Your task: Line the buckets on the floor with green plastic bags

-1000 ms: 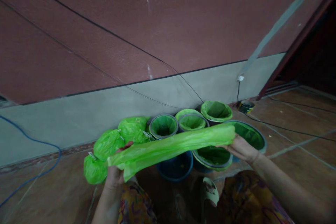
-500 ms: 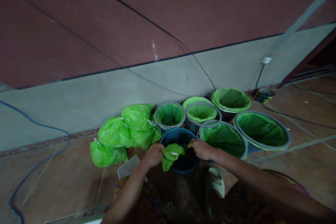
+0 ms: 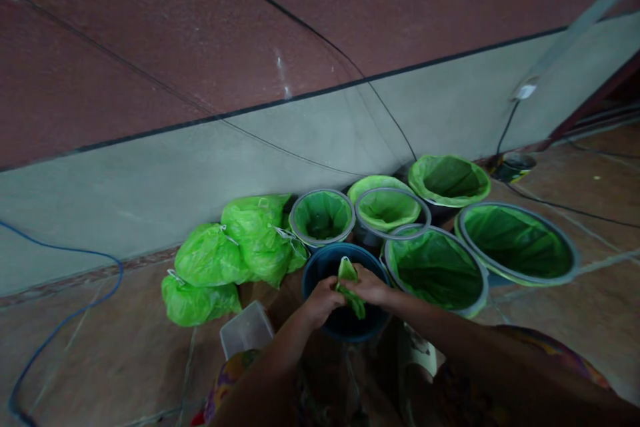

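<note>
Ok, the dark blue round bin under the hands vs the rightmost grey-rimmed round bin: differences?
Liner: none shows spread inside the dark blue round bin; a green plastic liner covers the inside of the grey-rimmed round bin.
Hands: left hand and right hand hold bunched green plastic film over the dark blue round bin; neither is at the grey-rimmed round bin.
Both: round, open at top.

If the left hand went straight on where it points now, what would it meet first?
The left hand would probably meet the green plastic bag, then the right hand; depth over the blue bucket is unclear.
</note>
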